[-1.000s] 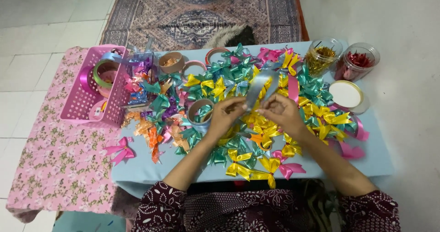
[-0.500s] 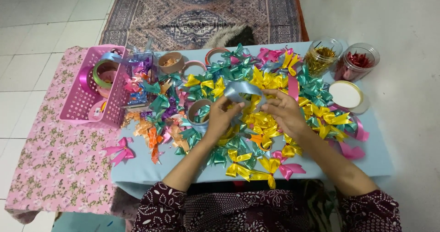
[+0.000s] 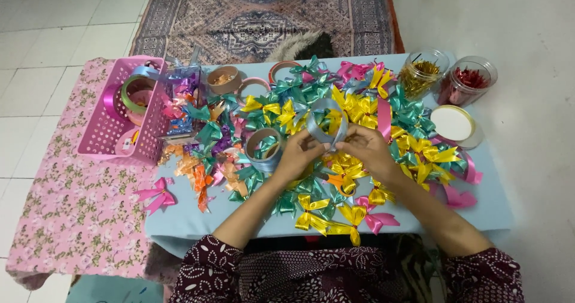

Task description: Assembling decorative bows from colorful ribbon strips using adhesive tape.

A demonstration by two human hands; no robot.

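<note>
Both hands, the left hand [image 3: 297, 155] and right hand [image 3: 366, 149], pinch 1 looped silvery-blue ribbon [image 3: 324, 120] above the bow pile [image 3: 353, 108].

- Clear jars [image 3: 422, 70]: two, one holding gold pieces, one red.
- Pink basket [image 3: 114, 129]: one.
- White round lid [image 3: 452, 123]: one.
- Hands: two, left hand [image 3: 299, 153], right hand [image 3: 368, 147].
- Ribbon bows [image 3: 353, 108]: too many to count.

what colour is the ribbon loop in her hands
Light blue ribbon loop, pinched between both hands, seen from the head view.
</note>
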